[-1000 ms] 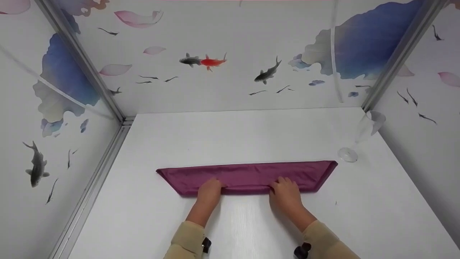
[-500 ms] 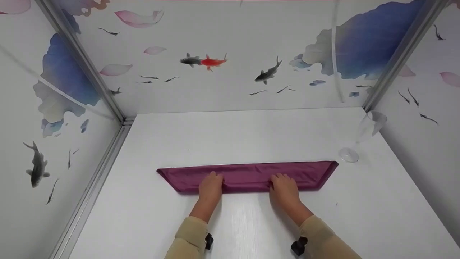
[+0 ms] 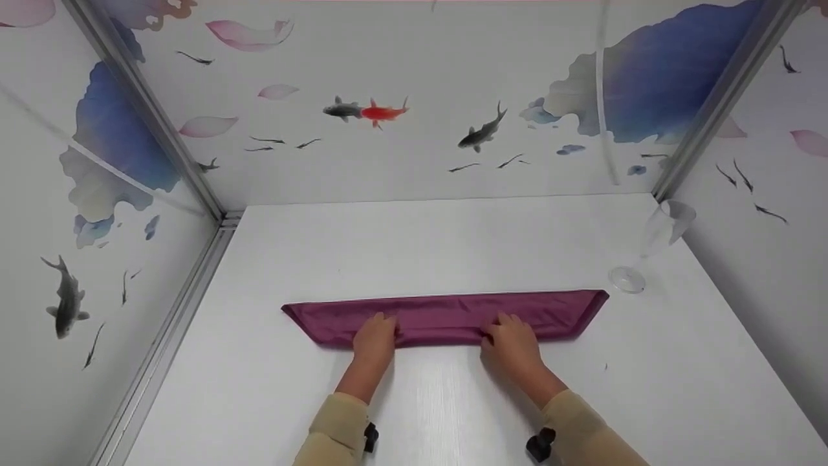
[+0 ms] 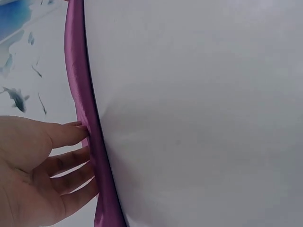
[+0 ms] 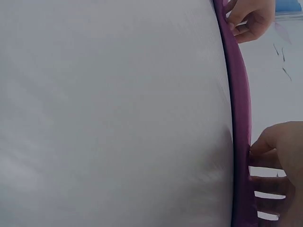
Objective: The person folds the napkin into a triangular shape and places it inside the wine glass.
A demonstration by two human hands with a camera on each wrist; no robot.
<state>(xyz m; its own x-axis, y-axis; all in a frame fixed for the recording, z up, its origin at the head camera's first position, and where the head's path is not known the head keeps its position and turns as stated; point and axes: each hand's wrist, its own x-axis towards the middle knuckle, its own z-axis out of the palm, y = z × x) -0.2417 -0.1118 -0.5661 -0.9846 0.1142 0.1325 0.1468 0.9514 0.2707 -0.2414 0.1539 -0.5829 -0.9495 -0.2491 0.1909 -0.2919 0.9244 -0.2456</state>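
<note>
A purple satin cloth point(image 3: 443, 314), folded into a long strip with slanted ends, lies across the table. At its near edge, left of the middle, my left hand point(image 3: 374, 340) pinches the rolled fold. My right hand point(image 3: 515, 343) grips the same fold farther right. In the left wrist view the left thumb and fingers point(image 4: 75, 182) meet the cloth's rolled edge point(image 4: 80, 71). The right wrist view has the right hand point(image 5: 286, 175) at the purple edge point(image 5: 240, 104), with the left hand point(image 5: 255, 19) on it farther along. Fingertips are partly hidden by the cloth.
A clear stemmed glass point(image 3: 660, 230) with a round foot point(image 3: 627, 279) stands beyond the cloth's right end. The white table point(image 3: 420, 246) is enclosed by printed panels with fish and petals point(image 3: 414, 155) and metal rails point(image 3: 152, 116).
Both hands have shifted slightly forward, and the near edge of the cloth has moved a little away with them. The glass has stayed put.
</note>
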